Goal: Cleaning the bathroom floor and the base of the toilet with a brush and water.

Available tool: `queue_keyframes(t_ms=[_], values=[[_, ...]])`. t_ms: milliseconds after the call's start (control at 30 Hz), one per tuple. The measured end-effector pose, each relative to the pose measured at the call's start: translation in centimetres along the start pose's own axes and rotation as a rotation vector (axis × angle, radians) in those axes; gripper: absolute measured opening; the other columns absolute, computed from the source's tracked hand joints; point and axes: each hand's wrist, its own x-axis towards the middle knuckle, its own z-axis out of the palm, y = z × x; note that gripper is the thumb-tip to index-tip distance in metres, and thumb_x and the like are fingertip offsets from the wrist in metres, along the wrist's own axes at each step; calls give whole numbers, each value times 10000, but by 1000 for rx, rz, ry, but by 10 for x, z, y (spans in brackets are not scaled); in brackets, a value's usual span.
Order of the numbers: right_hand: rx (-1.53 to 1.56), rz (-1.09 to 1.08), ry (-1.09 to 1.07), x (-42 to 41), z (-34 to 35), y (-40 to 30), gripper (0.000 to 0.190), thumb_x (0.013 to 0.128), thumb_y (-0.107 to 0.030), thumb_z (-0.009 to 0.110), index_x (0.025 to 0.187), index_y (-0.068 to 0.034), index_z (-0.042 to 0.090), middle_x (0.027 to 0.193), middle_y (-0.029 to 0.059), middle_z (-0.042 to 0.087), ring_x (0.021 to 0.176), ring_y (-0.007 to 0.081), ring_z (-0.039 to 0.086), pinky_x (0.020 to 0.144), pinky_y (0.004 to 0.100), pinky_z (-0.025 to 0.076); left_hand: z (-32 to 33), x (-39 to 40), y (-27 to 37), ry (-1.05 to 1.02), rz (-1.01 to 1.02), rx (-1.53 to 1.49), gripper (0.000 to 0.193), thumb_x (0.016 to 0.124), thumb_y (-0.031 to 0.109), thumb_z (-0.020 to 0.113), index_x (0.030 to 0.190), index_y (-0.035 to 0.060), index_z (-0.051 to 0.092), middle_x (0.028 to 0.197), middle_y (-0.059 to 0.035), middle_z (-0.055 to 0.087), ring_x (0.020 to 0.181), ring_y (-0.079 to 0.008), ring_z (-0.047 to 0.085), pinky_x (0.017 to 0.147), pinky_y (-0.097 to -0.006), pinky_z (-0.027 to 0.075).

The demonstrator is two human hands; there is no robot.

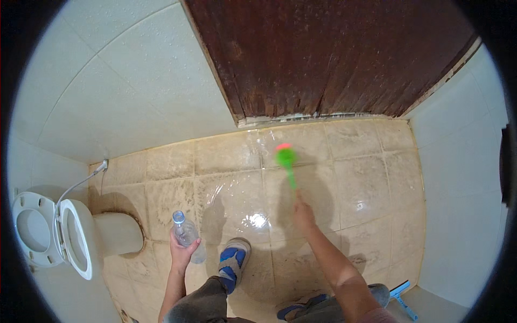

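My left hand [183, 250] grips a clear plastic bottle [186, 233] with a blue cap around its middle. The cap end points up and away from me. In my right hand [303, 213] is the handle of a green scrub brush [286, 157] with a pinkish-red part at its far end. The brush head looks blurred, and I cannot tell whether it touches the floor. Below it lies the beige tiled floor [299, 194], wet and shiny in places, with dark grime on several tiles and along the grout.
A white toilet [117, 234] stands at the left with its lid and seat raised. A hose with a spray nozzle [104, 164] hangs by the wall. Ahead is a worn dark-red wooden door [323, 56]. A blue squeegee [400, 291] lies at the lower right, near my knee.
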Motion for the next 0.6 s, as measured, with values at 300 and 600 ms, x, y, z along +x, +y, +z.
queue_keyframes(t_ms=[300,600], values=[[-83,-108,-140,0,39,-56,411,839,-262,359,1228,-136,408,915,220,562,873,326,558,744,417,435,-60,-34,-25,148,-43,-4,682,573,90,751,1132,39,364,983,-64,492,908,-175,491,800,-305,412],[-519,-692,-456,-16,104,-42,464,804,-183,429,1256,-139,337,753,182,588,719,340,564,633,448,432,-82,9,-39,57,-73,-126,680,568,128,758,1124,22,381,987,-94,528,901,-183,527,778,-317,433]])
